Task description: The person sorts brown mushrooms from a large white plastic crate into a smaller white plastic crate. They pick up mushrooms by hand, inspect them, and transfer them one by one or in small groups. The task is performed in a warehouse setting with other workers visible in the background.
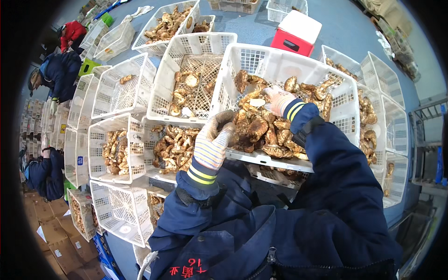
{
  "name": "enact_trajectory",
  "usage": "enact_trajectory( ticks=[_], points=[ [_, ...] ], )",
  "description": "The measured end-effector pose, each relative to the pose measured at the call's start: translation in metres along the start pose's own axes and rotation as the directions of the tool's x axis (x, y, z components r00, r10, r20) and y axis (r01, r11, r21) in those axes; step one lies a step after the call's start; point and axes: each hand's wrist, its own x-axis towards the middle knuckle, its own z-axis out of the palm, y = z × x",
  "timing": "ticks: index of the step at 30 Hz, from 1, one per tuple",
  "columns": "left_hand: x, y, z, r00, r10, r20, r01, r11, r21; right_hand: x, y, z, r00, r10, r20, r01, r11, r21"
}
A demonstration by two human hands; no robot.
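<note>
Both of my hands wear striped knit gloves with soiled fingertips. My left hand (213,140) is bent at the near left corner of a large white plastic crate (323,66). Its thumb and fingers curl toward each other, and whether they hold anything is hard to see. Inside that crate, my right hand (278,99) touches a heap of brown matsutake-like mushrooms (257,127), its fingertips partly hidden. Just left of it lies a mushroom with a pale cut face (257,102). Dark, earthy caps and stems fill the crate's near side.
A crate with a few mushrooms (159,94) adjoins on the left; a fuller mushroom crate (148,140) stands nearer me. Behind is a red box with a white lid (292,42). More crates (371,101) line the right. Co-workers (61,75) bend over crates at far left, near cardboard boxes (64,252).
</note>
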Motion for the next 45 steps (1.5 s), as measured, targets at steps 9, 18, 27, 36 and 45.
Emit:
enact_trajectory(
  ticks=[9, 18, 27, 36, 45],
  points=[
    [0.013, -0.015, 0.001, 0.994, 0.110, -0.002, -0.110, 0.994, 0.030, -0.027, 0.020, -0.058, 0.880, -0.431, -0.200, 0.455, 0.643, 0.616],
    [-0.001, 0.013, 0.007, 0.884, -0.098, 0.458, 0.237, 0.938, -0.255, -0.099, -0.080, -0.112, 0.553, -0.783, -0.286, 0.832, 0.535, 0.146],
    [-0.003, 0.014, -0.009, 0.996, -0.078, 0.049, 0.086, 0.975, -0.207, -0.083, -0.022, -0.114, 0.825, -0.507, -0.248, 0.563, 0.774, 0.290],
    [0.030, -0.002, -0.073, 0.954, -0.008, -0.299, -0.037, 0.989, -0.145, 0.017, 0.018, -0.048, 0.991, -0.055, 0.122, 0.067, 0.992, -0.103],
    [0.028, 0.005, -0.078, 0.997, -0.045, -0.065, 0.002, 0.835, -0.551, 0.032, -0.017, -0.026, 0.996, -0.046, 0.082, 0.057, 0.990, -0.132]
  ],
)
